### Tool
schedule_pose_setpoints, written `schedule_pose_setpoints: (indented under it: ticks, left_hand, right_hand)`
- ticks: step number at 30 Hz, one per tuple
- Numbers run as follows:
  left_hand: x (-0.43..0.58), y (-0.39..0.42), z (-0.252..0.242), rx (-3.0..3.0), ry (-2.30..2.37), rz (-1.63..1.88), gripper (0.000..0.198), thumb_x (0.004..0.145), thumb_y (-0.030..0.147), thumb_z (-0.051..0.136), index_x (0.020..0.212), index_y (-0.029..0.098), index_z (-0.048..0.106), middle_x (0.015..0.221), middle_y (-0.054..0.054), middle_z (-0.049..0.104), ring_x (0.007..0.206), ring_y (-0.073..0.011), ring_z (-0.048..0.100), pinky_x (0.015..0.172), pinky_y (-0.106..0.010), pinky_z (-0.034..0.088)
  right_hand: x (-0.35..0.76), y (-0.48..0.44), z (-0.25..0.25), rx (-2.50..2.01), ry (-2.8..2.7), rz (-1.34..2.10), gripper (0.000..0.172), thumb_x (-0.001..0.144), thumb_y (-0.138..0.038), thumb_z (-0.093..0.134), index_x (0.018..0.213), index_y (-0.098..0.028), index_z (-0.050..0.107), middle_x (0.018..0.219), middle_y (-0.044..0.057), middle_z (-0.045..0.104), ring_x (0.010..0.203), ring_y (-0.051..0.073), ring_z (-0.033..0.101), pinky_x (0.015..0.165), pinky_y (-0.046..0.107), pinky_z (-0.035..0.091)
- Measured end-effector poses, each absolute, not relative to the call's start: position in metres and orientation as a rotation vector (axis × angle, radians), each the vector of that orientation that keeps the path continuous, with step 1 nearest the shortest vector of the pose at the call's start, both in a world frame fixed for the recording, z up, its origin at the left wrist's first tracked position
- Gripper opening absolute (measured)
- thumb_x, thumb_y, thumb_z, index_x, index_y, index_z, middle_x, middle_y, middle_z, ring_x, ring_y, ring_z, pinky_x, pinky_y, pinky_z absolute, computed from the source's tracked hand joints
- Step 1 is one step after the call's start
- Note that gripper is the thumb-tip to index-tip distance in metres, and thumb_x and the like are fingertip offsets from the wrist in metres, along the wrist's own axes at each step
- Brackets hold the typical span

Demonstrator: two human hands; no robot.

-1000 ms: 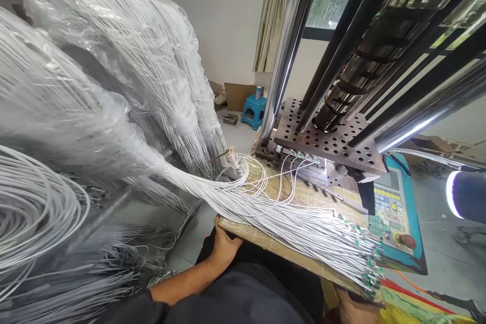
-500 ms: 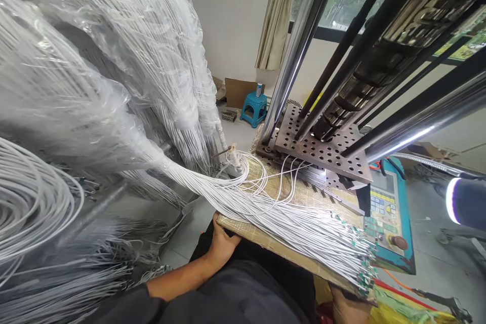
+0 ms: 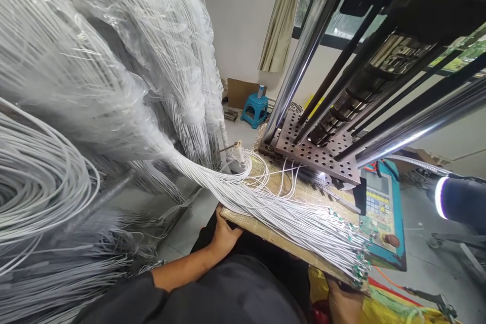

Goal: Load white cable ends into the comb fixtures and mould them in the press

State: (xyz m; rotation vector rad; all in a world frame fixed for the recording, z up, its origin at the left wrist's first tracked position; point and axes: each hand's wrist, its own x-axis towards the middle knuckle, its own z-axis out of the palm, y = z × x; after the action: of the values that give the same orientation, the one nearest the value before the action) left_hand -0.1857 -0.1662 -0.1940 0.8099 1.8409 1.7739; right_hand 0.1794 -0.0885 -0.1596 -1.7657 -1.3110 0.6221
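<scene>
At the near left corner of the tape-covered work board [image 3: 261, 233], my left hand [image 3: 226, 238] is closed round the edge. My right hand [image 3: 343, 302] is under the board's near right corner, and its fingers are hidden there. A thick bundle of white cables [image 3: 281, 217] lies across the board, with small green connector ends [image 3: 359, 258] gathered on the right. A few loose cables [image 3: 292, 182] loop from the bundle toward the press plate [image 3: 315, 149].
Plastic-wrapped cable bundles [image 3: 152, 50] hang at the left beside a coiled cable heap [image 3: 41, 177]. The press's steel columns [image 3: 299, 66] rise behind the board. To the right are a teal control panel [image 3: 383, 212] and a lamp [image 3: 455, 197]. A blue stool [image 3: 255, 109] stands behind.
The view has shifted slightly, so more of the press's top shows and the scene sits a little differently. Both hands stay at the board's corners, and the cables lie as before.
</scene>
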Motion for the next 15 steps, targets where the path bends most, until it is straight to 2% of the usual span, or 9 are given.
schedule_pose_setpoints:
  ticks: [8, 12, 15]
  left_hand:
    - [-0.187, -0.166, -0.195, 0.841, 1.82, 1.785, 0.098, 0.069, 0.029, 0.084, 0.148, 0.02, 0.027, 0.14, -0.017, 0.054, 0.13, -0.0291, 0.056, 0.116, -0.048, 0.04]
    - [-0.187, -0.166, -0.193, 0.851, 1.811, 1.77, 0.097, 0.071, 0.031, 0.085, 0.147, 0.02, 0.026, 0.137, -0.016, 0.057, 0.132, -0.0289, 0.056, 0.117, -0.047, 0.039]
    - [-0.188, -0.165, -0.187, 0.867, 1.838, 1.741, 0.097, 0.071, 0.032, 0.085, 0.147, 0.019, 0.026, 0.138, -0.017, 0.057, 0.131, -0.0291, 0.057, 0.116, -0.048, 0.04]
  right_hand:
    - [0.163, -0.091, -0.137, -1.727, -1.309, 0.609, 0.08, 0.057, -0.063, 0.083, 0.118, -0.016, 0.064, 0.109, 0.018, 0.074, 0.114, 0.044, 0.065, 0.097, 0.056, 0.054]
    - [0.156, -0.092, -0.131, -1.622, -1.27, 0.636, 0.087, 0.053, -0.064, 0.086, 0.119, -0.013, 0.062, 0.108, 0.019, 0.073, 0.111, 0.042, 0.066, 0.1, 0.054, 0.053]
    - [0.154, -0.094, -0.13, -1.615, -1.239, 0.668, 0.084, 0.053, -0.062, 0.087, 0.116, -0.012, 0.063, 0.106, 0.019, 0.073, 0.11, 0.041, 0.066, 0.104, 0.055, 0.049]
